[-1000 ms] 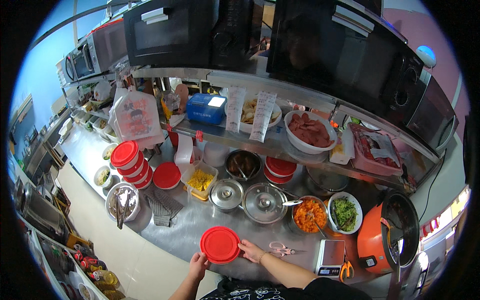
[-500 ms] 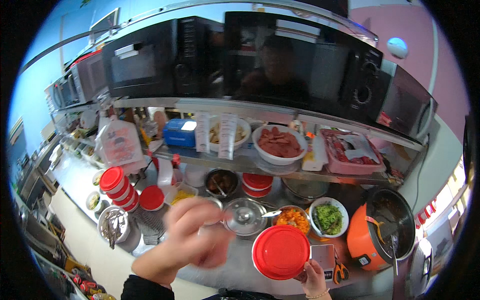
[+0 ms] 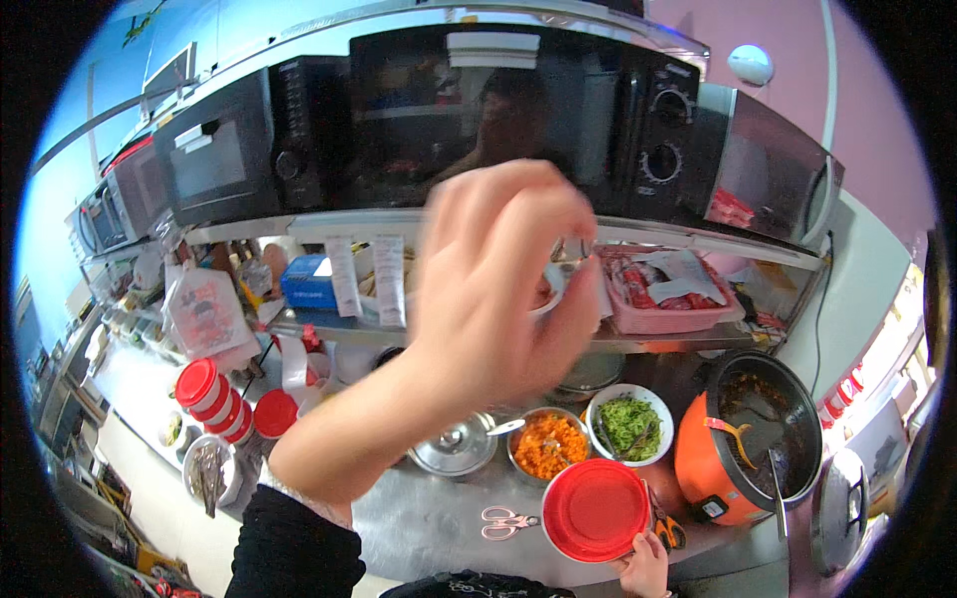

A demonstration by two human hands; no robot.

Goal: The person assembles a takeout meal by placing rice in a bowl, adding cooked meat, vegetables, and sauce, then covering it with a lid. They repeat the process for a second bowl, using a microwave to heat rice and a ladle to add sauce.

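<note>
My left hand (image 3: pixel 488 289) is raised high in front of the shelf, fingers curled and thumb bent toward them, slightly blurred. Whatever the fingertips may hold is hidden or too small to name. Down at the counter's near side, my right hand (image 3: pixel 646 568) grips the edge of a round tub with a red lid (image 3: pixel 596 508). Left of this tub lie pink-handled scissors (image 3: pixel 508 522); orange-handled scissors (image 3: pixel 670 530) show at its right, partly covered. Behind it stand a bowl of shredded orange vegetable (image 3: pixel 548 445) and a white bowl of chopped greens (image 3: pixel 632 429).
An orange cooker pot (image 3: pixel 698 468) with utensils stands at right. Stacked red-lidded tubs (image 3: pixel 204 389) and a lidded metal pot (image 3: pixel 454 448) are further left. Above, the shelf carries a pink meat tray (image 3: pixel 658 317) and blue box (image 3: pixel 309 284). Black microwaves (image 3: pixel 419 120) sit on top.
My left hand has risen up and to the right, now covering the meat bowl on the shelf. The red-lidded tub has shifted right in my right hand, and the pink-handled scissors have come into sight.
</note>
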